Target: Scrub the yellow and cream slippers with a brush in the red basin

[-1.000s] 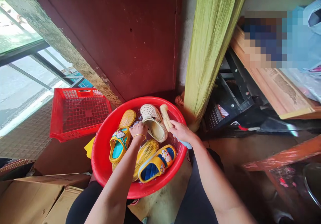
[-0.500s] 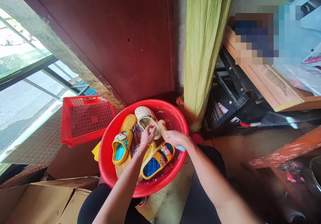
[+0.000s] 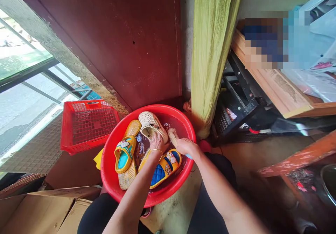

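Note:
A red basin [image 3: 110,188] of water holds several pieces of footwear. My left hand [image 3: 158,142] grips the heel end of a white clog [image 3: 151,122], whose holed toe points up and left. To the right, my right hand [image 3: 185,146] is closed around a brush [image 3: 172,136] with pale bristles; a bit of its light blue handle shows below the hand. A yellow slipper with a teal insole [image 3: 124,153] lies at the basin's left side. Partly behind my left forearm is a yellow slipper with a blue insole [image 3: 168,165].
A red plastic crate [image 3: 89,125] stands left of the basin, with cardboard boxes [image 3: 47,213] at the lower left. Beyond the basin are a maroon panel [image 3: 131,45] and a post wrapped in yellow-green cloth [image 3: 210,52]. A wooden tray [image 3: 283,87] is at the right.
My left hand has moved down onto the white clog and taken hold of its heel end. My right hand still holds the brush close by. The view has shifted slightly.

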### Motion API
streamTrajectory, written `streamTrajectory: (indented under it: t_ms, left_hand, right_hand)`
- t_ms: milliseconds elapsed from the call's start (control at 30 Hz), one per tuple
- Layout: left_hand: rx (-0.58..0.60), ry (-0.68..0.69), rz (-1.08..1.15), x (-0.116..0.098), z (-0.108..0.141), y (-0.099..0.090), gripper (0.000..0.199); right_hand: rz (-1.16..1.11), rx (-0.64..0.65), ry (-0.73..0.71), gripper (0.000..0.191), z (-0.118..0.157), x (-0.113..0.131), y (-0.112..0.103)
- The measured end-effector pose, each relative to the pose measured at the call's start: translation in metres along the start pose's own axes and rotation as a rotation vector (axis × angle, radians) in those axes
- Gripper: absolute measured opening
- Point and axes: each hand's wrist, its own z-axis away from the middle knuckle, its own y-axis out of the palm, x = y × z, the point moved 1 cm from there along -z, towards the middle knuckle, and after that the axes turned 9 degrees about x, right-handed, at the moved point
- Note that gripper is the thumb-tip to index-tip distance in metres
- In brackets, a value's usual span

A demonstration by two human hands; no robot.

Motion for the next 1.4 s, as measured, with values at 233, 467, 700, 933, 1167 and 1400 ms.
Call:
streamTrajectory:
  t_ms: [233,467,700,933,1167,1400]
  left_hand:
    - [-0.085,0.029,0.654,0.012,0.012,-0.039,0.082]
    - [0.082,0.113,1.912,0.079,0.087,-0.08,0.053]
    - [0.177,-0.09,2.148,0.102,0.14,-0.046,0.055]
    - [-0.089,-0.276,2.207,0.11,0.132,-0.038,0.047]
    - [-0.106,-0.322,2.233,0.119,0.133,-0.043,0.048]
    - [-0.109,-0.352,2.132,0.119,0.137,-0.038,0.051]
  right_hand:
    - [0.044,0.013,0.014,0.045,0.004,0.003,-0.007]
    - [0.061,-0.146,-0.055,0.052,0.008,0.012,-0.015]
    - [0.116,-0.203,-0.312,0.054,0.022,0.064,0.024]
    - [0.306,-0.102,-0.427,0.059,0.042,0.1,0.065]
    - [0.262,-0.086,-0.016,0.058,-0.014,0.069,0.014]
    - [0.39,-0.125,-0.339,0.058,0.008,0.097,0.042]
